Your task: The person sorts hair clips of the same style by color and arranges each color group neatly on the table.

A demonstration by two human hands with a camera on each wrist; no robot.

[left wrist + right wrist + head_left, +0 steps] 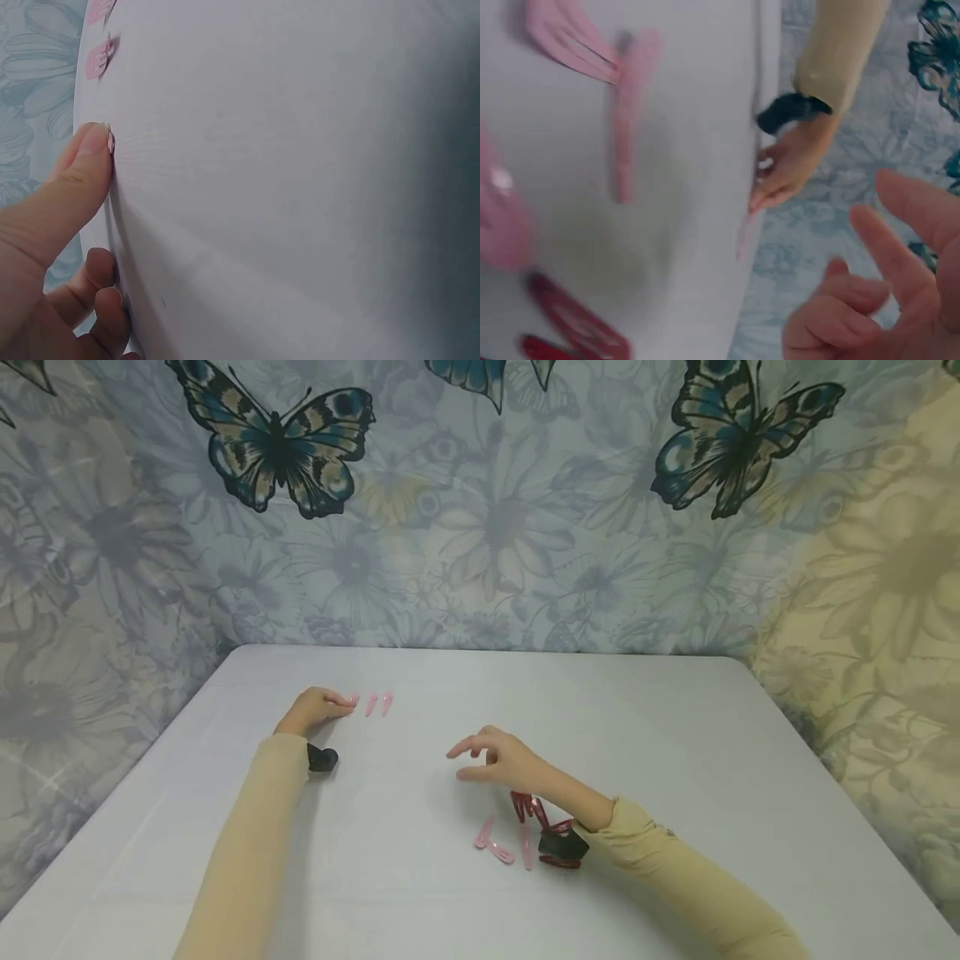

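At the far left of the table, my left hand (315, 708) pinches a pink hair clip (354, 700) between thumb and fingers. In the left wrist view the thumb (75, 176) covers most of that clip. Two more pink hair clips (378, 704) lie beside it in a row. My right hand (506, 762) hovers over the middle of the table, holding nothing, thumb and fingers apart. Nearer the front lie several loose pink hair clips (483, 832) and dark red hair clips (521, 806), partly hidden by the right wrist and its black strap.
The white table (405, 860) ends at a back edge against a cloth wall (480, 593) with butterflies and flowers. Patterned cloth also closes off the left and right sides. A black wrist mount (322, 758) sits under the left sleeve.
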